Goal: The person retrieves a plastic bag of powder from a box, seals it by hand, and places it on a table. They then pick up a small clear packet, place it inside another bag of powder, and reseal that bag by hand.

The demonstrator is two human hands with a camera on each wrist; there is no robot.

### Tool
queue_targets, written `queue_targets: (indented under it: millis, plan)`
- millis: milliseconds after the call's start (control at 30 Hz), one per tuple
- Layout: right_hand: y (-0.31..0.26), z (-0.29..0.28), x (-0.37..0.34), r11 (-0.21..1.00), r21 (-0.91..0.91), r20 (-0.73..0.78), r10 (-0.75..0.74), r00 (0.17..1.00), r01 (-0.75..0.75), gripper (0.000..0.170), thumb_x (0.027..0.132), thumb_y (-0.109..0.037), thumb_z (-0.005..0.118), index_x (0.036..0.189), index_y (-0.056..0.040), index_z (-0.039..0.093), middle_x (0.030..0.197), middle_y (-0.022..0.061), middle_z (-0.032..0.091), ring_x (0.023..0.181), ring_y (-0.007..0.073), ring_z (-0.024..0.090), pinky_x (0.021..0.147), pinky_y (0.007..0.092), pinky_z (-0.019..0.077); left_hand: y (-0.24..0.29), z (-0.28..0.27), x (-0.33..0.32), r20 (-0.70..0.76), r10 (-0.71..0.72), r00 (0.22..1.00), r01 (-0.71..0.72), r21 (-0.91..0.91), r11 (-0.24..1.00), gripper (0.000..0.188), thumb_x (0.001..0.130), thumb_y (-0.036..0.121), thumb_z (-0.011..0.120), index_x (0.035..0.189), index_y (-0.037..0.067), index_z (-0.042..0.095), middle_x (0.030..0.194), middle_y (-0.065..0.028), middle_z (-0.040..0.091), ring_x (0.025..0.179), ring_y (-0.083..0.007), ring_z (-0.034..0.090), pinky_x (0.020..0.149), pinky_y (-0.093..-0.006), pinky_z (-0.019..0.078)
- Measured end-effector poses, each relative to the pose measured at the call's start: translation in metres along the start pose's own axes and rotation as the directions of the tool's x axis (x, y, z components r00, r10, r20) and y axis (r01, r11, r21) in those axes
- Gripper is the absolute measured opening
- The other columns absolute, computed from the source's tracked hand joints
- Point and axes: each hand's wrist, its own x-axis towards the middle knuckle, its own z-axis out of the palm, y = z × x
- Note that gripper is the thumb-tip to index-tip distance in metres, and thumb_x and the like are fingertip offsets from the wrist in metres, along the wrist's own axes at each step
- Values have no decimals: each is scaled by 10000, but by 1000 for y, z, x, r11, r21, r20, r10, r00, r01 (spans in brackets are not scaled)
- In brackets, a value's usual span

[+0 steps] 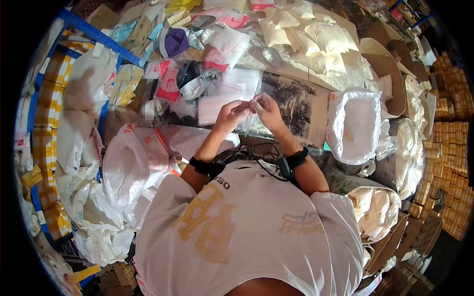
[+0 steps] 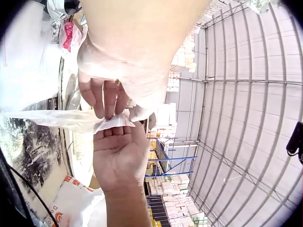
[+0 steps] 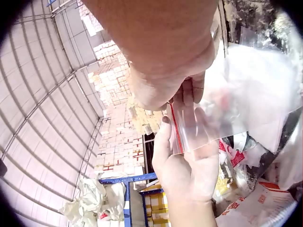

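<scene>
Clear bag [image 3: 191, 135], just right of the bag stack [image 1: 210, 111]: my left grip [image 1: 231, 116] and right grip [image 1: 268, 114] both pinch near its red-striped edge, probably to steady thin film; loose end hangs by the surface [image 1: 316, 116].

The right hand [image 3: 175, 85] hides part of the clear bag [image 3: 208, 127]; print on the pink-and-white packets [image 1: 169, 85] is too small to read, and the head view's dark border cuts off the stacked boxes [image 1: 452, 172]
</scene>
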Motion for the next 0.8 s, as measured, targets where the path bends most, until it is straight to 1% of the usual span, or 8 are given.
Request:
queue_targets:
  millis: [133,167,300,367,500,600,700,800]
  plan:
    - [-4,3,-2,1000,21,-10,7,1000,-7,86,957,-57,607,919,-14,544,789,16,605,735,84,574,663,247,474,7,2,-4,3,-25,1000,25,14,1000,268,929,58,634,1167,-65,619,1059,-105,696,976,-142,658,892,-270,502]
    - [-5,2,-1,1000,-1,4,2,1000,-2,86,960,-61,605,923,-12,546,782,17,603,729,86,573,659,247,472,5,2,-3,-5,-23,1000,24,50,998,275,927,62,634,1173,-60,620,1050,-102,702,974,-143,660,887,-269,500]
    - [-7,4,-4,1000,-9,9,-2,1000,2,84,963,-65,600,932,-7,549,786,17,601,729,86,570,659,244,468,4,2,-4,-5,-9,1000,9,23,1000,276,926,78,640,1171,-49,625,1032,-93,704,978,-134,652,866,-261,493]
    - [-1,2,-3,1000,19,22,-22,1000,21,86,964,-67,598,936,-2,549,790,19,602,733,88,572,660,245,468,3,0,-4,-1,-19,1000,19,21,1000,265,928,77,639,1161,-48,627,1027,-89,704,976,-130,648,859,-258,491]
    - [6,-1,-2,1000,-23,18,-3,1000,3,76,966,-64,589,953,2,555,800,28,608,742,93,577,672,250,473,4,1,-4,-13,-56,998,56,9,998,240,932,80,639,1137,-43,633,1016,-85,706,965,-124,648,851,-255,491]
    - [4,-1,-3,998,-58,31,2,1000,-1,62,970,-57,577,960,1,560,810,32,610,747,96,579,683,253,475,1,1,-3,-48,-43,998,45,47,998,213,928,71,645,1113,-35,638,1002,-83,709,951,-120,652,846,-250,495]
    - [1,0,-5,998,-65,41,-12,999,15,54,974,-53,568,960,-1,565,824,35,613,755,100,582,694,253,475,-3,2,-2,-48,-6,999,5,-6,1000,185,919,55,653,1082,-32,640,990,-84,711,921,-119,659,832,-247,502]
    - [2,-1,-5,997,-71,47,-24,999,27,52,974,-51,568,957,-2,566,836,38,619,763,107,587,703,256,479,-4,3,0,-56,-3,998,4,32,999,164,906,36,655,1053,-34,638,979,-82,713,897,-119,665,810,-246,511]
